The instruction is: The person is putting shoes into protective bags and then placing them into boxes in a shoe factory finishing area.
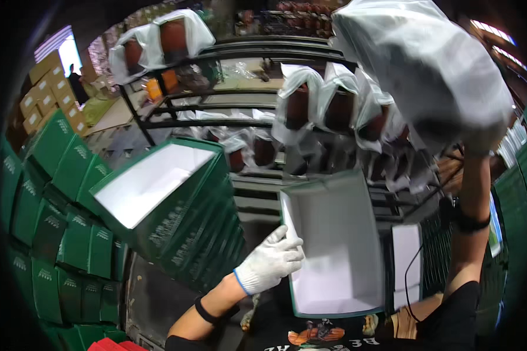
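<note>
In front of me a green box (345, 251) with a white inside stands open at the top and tilted, nothing inside it. My left hand (269, 260), in a white knit glove with a blue cuff, grips the box's left wall, its fingers over the rim. Raised at the upper right, my right hand (480, 139) holds a large bundle wrapped in whitish translucent sheeting (416, 70). Something dark shows through that wrap; its kind is hidden. The right hand's fingers are mostly covered by the bundle and blurred.
A dark metal rack (246, 50) ahead carries several reddish-brown things draped in white sheeting (339, 96). Left of my hand stands a stack of nested green boxes (205, 234). More green boxes (70, 234) wall the far left; brown cartons (47, 93) rise behind them.
</note>
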The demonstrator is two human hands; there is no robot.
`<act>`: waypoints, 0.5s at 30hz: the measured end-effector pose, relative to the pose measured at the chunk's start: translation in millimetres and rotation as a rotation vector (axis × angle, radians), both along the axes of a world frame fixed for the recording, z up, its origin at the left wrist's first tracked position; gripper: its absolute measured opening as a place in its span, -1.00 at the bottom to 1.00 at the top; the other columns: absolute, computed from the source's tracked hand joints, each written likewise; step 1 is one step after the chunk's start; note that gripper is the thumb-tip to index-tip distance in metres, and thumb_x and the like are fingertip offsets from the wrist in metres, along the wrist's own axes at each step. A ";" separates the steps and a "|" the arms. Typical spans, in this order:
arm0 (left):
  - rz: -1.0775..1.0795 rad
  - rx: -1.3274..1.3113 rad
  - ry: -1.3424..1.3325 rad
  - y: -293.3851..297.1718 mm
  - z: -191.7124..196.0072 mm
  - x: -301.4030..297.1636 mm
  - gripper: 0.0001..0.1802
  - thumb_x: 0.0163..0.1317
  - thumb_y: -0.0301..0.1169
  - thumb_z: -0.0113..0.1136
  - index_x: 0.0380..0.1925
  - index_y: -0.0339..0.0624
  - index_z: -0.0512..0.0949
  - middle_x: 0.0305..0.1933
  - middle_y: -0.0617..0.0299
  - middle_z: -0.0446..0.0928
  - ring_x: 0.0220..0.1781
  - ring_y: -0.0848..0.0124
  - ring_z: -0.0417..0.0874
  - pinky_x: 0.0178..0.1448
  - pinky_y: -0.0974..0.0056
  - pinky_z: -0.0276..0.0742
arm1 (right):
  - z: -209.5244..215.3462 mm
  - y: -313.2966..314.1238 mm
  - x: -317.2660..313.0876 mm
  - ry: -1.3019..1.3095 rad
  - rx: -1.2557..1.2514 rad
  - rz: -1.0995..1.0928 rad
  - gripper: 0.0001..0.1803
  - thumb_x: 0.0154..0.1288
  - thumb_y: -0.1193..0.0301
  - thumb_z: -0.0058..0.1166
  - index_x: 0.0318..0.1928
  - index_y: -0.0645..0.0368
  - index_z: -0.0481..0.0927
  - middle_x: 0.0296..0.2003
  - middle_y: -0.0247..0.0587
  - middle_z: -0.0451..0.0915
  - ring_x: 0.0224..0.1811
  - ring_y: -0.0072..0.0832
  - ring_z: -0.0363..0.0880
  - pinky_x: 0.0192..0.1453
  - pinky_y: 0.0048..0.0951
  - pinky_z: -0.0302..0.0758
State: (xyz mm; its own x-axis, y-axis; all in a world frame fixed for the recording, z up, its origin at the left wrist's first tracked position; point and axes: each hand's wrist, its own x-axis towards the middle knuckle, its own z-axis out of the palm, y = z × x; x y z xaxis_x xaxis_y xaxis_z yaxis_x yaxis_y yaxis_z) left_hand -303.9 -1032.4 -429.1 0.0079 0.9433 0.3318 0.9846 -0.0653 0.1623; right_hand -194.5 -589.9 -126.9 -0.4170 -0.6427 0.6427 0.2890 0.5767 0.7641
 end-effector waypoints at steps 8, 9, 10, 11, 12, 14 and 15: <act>0.161 0.656 -2.379 95.2 -29.0 45.2 -0.61 0.72 -0.37 -0.06 0.21 -0.39 0.66 0.31 -0.01 0.70 0.46 0.12 0.64 0.61 0.12 0.50 | -190.2 -128.2 112.1 -0.928 -0.773 0.653 -0.60 0.11 0.00 0.50 -0.38 0.00 0.66 -0.49 -0.45 0.45 -0.54 -0.41 0.47 -0.46 -0.27 0.36; 0.246 0.292 -2.119 90.4 -97.7 12.5 -0.63 0.67 -0.37 0.02 0.24 -0.35 0.67 0.19 0.10 0.75 0.17 0.18 0.79 0.32 0.15 0.70 | -200.7 -134.0 115.3 -1.090 -0.676 0.733 -0.51 0.01 -0.11 0.56 -0.40 -0.01 0.66 -0.53 -0.46 0.41 -0.54 -0.43 0.48 -0.46 -0.31 0.35; 0.563 0.382 -2.176 125.3 -93.4 28.9 -0.67 0.62 -0.33 0.15 0.12 -0.34 0.73 -0.02 0.19 0.80 -0.05 0.25 0.82 0.09 0.22 0.72 | -204.1 -138.3 123.7 -1.114 -0.699 0.705 -0.41 -0.10 -0.21 0.60 -0.41 -0.01 0.66 -0.62 -0.49 0.29 -0.61 -0.40 0.44 -0.49 -0.31 0.33; 0.512 0.276 -1.799 133.3 -89.2 29.2 -0.67 0.59 -0.30 0.19 0.07 -0.35 0.75 -0.07 0.14 0.82 -0.06 0.19 0.83 0.09 0.18 0.73 | -184.8 -128.5 129.7 -1.141 -0.766 0.598 -0.44 -0.08 -0.16 0.62 -0.42 0.01 0.68 -0.64 -0.48 0.31 -0.64 -0.40 0.44 -0.51 -0.31 0.34; 0.434 0.166 -1.421 139.2 -79.6 28.5 -0.66 0.56 -0.27 0.24 0.01 -0.35 0.77 -0.12 0.10 0.83 -0.08 0.13 0.85 0.09 0.14 0.73 | -163.8 -116.6 135.4 -1.156 -0.836 0.475 -0.47 -0.06 -0.12 0.64 -0.44 0.02 0.69 -0.67 -0.48 0.33 -0.67 -0.40 0.44 -0.53 -0.30 0.35; 0.398 0.031 -0.842 151.3 -35.6 18.7 -0.65 0.42 -0.24 0.43 -0.19 -0.41 0.72 -0.24 -0.06 0.79 -0.14 0.21 0.84 0.06 0.18 0.75 | -155.4 -77.3 128.1 -0.922 -1.039 0.625 -0.72 0.06 0.29 0.63 -0.49 0.13 0.74 -0.62 -0.26 0.62 -0.63 -0.40 0.62 -0.53 -0.33 0.47; 0.600 -0.033 -0.799 156.5 -36.3 16.3 -0.53 0.34 -0.12 0.43 -0.23 -0.45 0.73 -0.24 -0.29 0.77 -0.12 -0.05 0.87 0.03 0.07 0.76 | -150.8 -70.4 119.4 -1.020 -1.342 0.731 -0.75 0.11 0.38 0.62 -0.47 0.20 0.75 -0.59 -0.21 0.68 -0.59 -0.37 0.69 -0.48 -0.36 0.53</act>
State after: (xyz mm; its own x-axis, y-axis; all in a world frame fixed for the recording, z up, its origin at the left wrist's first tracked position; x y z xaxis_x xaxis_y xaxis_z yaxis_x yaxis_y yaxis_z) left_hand -287.6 -875.9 -465.4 -0.6869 0.7267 0.0055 0.4540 0.4232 0.7841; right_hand -75.1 -660.2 -277.7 -0.8338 -0.1809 0.5216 -0.4973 0.6566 -0.5671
